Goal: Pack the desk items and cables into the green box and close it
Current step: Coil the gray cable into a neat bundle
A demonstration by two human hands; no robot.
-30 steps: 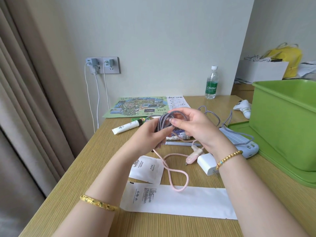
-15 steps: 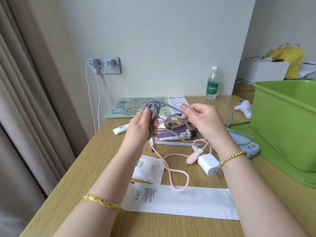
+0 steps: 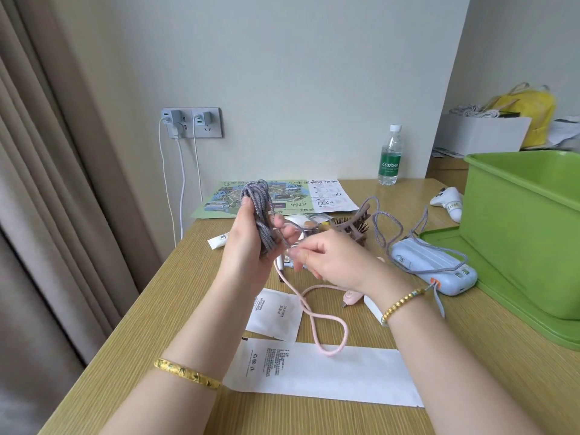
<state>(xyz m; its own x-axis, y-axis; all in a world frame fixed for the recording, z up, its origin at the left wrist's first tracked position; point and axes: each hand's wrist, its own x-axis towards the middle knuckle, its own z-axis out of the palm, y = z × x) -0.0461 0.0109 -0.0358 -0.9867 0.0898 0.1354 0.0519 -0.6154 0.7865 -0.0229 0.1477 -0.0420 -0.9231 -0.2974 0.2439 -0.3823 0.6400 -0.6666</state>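
My left hand (image 3: 248,243) holds a bundle of coiled grey braided cable (image 3: 259,211) upright above the desk. My right hand (image 3: 329,259) pinches the loose strand of that cable just right of the bundle. The rest of the cable trails right to a pale blue power bank (image 3: 434,266) lying beside the green box (image 3: 527,233), which stands open on its green lid (image 3: 502,296) at the right. A pink cable (image 3: 317,321) loops on the desk under my hands, with a white charger partly hidden by my right wrist.
On the wooden desk (image 3: 157,315) lie a long white paper sleeve (image 3: 329,375), a small sachet (image 3: 276,313), a white tube (image 3: 218,240), a hairbrush (image 3: 354,224), a map leaflet (image 3: 282,196), a water bottle (image 3: 390,157) and a white controller (image 3: 448,204). Wall chargers (image 3: 188,120) hang at left.
My right hand has dropped from level with the bundle to lower and closer to my left hand, drawing the loose strand around the bundle. The left hand keeps hold of the coil.
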